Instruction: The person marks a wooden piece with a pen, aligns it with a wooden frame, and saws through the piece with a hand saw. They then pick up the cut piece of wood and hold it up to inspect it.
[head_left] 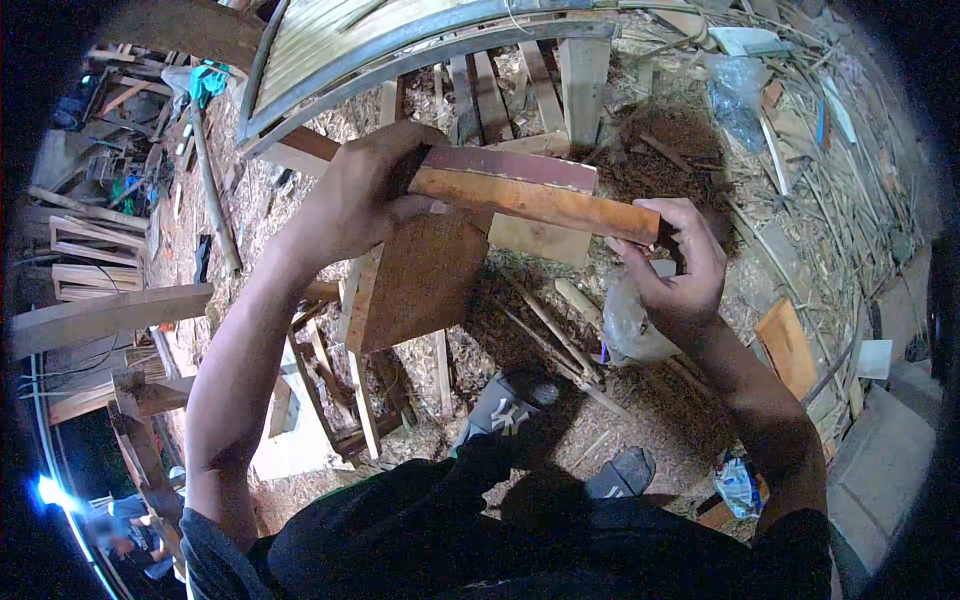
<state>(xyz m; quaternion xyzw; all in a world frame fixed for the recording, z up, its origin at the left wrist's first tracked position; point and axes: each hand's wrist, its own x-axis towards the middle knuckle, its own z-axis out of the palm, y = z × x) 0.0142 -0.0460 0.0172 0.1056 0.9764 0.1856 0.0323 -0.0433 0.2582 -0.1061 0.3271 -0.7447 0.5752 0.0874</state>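
An orange-brown wooden strip (535,204) spans the space between my hands. Along its far side lies a dull red strip (515,169) with a chipped pale edge, shorter at the right end. My left hand (365,185) is closed around the left ends of both, thumb on the near side. At the other end, my right hand (690,255) pinches the tip of the orange-brown strip between thumb and fingers. Below the left hand stands a broad brown wooden block (425,285), partly covered by the strips in this view.
A framed slatted panel (400,50) leans at the top. Wood shavings and offcuts cover the ground around my shoes (505,410). A clear plastic bag (635,315) lies below my right hand, and an orange board (785,345) further right. Another person (125,530) is at the lower left.
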